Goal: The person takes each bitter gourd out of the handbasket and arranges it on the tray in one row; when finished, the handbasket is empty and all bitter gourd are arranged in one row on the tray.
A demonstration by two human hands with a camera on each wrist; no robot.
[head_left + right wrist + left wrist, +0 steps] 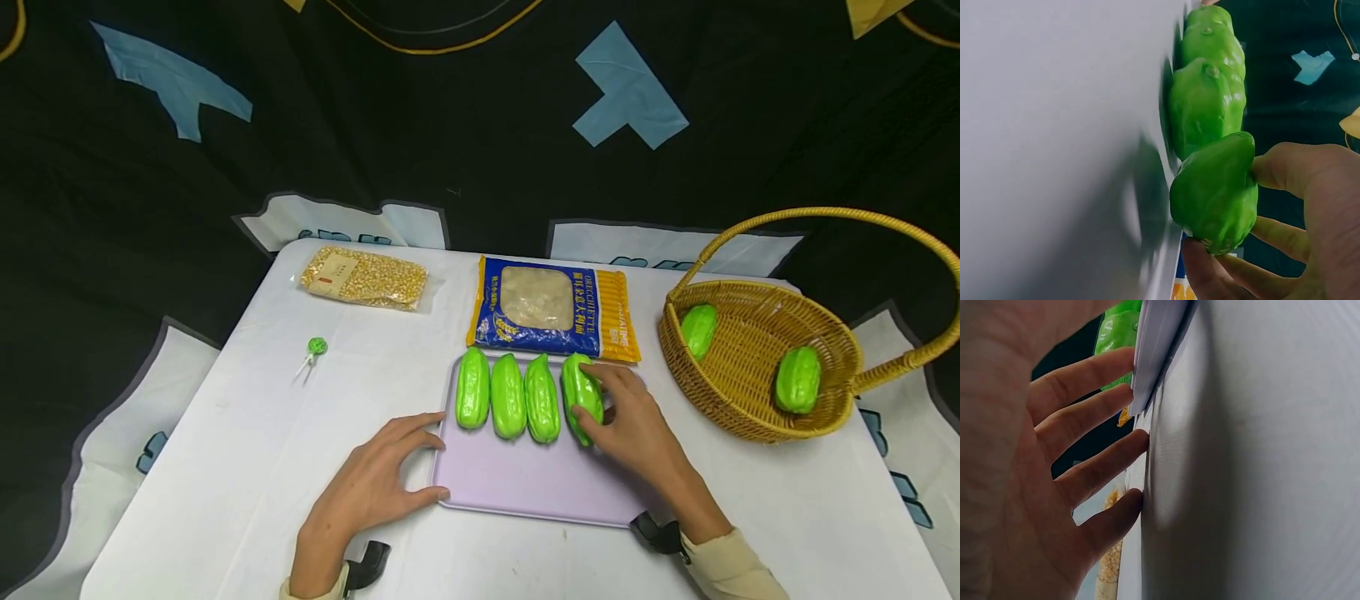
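My right hand (633,417) has a glossy bright green, ridged oblong vegetable (581,392) pinched: thumb low on one side, fingers on the other, spread only as wide as the piece. It's at the right end of a row, over a pale lilac rectangular tray (517,483); can't tell if its weight is on the tray. Left of those fingers: three matching green pieces (508,396) side by side on the tray. My left hand (378,475): fingers spread wide, nearly straight, gripping nothing, at the tray's left edge; the left wrist view has two fingertips against its side. Beyond the right fingers: a blue-and-yellow plastic pasta bag (536,296) with a clear window, right by the tray's far edge. Right of the right fingers: a tan woven basket (742,333) with an arched handle, two more green pieces (798,379) inside, apart. Ahead-left of the left fingers: a green-wrapped lollipop (317,346); farther ahead, a clear bag of yellow corn kernels (375,279). All on a white-covered table (225,500).
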